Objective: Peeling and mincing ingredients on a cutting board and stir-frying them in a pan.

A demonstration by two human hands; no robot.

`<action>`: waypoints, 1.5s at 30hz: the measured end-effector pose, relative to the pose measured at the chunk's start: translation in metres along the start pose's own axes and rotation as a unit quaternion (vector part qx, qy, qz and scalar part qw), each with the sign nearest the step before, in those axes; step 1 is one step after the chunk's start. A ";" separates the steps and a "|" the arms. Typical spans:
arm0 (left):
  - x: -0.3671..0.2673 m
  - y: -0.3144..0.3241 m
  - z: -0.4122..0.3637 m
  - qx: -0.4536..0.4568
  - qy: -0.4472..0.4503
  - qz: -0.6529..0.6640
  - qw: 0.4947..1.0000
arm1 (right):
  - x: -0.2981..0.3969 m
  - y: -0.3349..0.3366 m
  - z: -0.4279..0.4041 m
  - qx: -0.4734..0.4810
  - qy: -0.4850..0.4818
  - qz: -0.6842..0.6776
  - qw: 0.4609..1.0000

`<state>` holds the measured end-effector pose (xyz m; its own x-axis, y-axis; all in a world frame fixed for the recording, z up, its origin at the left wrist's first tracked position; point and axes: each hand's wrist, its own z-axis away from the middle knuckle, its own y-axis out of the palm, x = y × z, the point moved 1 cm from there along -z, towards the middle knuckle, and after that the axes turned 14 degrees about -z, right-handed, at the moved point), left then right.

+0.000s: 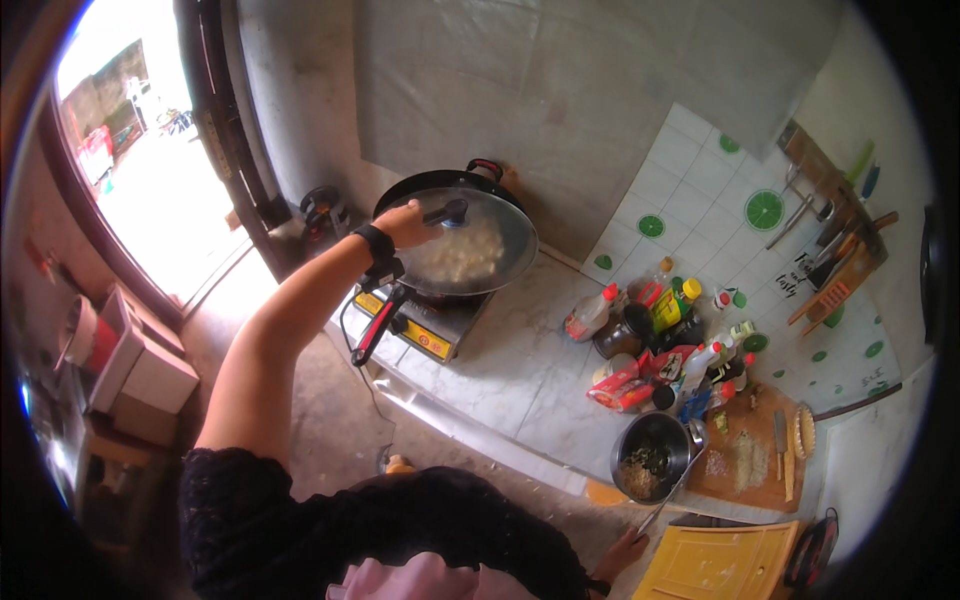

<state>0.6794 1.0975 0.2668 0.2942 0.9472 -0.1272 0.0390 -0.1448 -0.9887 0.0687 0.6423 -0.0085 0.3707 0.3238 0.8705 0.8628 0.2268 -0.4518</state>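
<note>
A black wok (420,180) stands on a gas or electric cooker (420,330) with a yellow front panel. My left hand (409,225) grips the black handle of a clear glass lid (517,251), which lies over the wok and leaves part of its far rim uncovered. Pale food (469,251) shows blurred through the glass. Low at the right, my right hand (621,553) holds the long handle of a metal ladle (660,504). The ladle's head is beside the rim of a steel bowl (621,450), in which chopped dark-green and tan ingredients lie.
Sauce bottles, jars and packets (645,352) crowd the tiled counter (517,367). A wooden cutting board (750,487) bears a knife (780,442) and chopped bits. Utensils hang from a wall rack (847,202). The wok's long handle (379,326) juts over the counter's edge. An open doorway (157,187) is at left.
</note>
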 end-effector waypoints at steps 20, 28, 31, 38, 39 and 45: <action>-0.002 0.004 -0.009 0.036 0.002 -0.068 0.997 | 0.020 0.007 0.002 0.000 -0.047 -0.025 0.999; 0.056 -0.026 0.047 -0.085 -0.070 0.005 0.994 | 0.096 0.028 -0.005 0.012 -0.005 -0.095 0.995; 0.091 -0.040 0.076 -0.103 -0.155 0.096 0.978 | 0.139 0.046 -0.002 0.018 0.022 -0.209 0.978; 0.163 -0.031 0.191 -0.157 -0.250 0.564 0.771 | 0.232 0.088 0.008 0.127 0.043 -0.270 0.953; 0.185 -0.019 0.210 -0.157 -0.268 0.608 0.731 | 0.241 0.096 0.008 0.192 0.029 -0.287 0.938; 0.257 0.058 0.312 -0.182 -0.366 0.777 0.479 | 0.327 0.145 0.009 0.311 -0.143 -0.226 0.912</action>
<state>0.4591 1.4217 0.1524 -0.1705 -0.5577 -0.8123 0.5183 -0.7519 0.4074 0.3114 0.7894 0.2086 -0.1564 0.2749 0.9486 0.5104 0.8448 -0.1607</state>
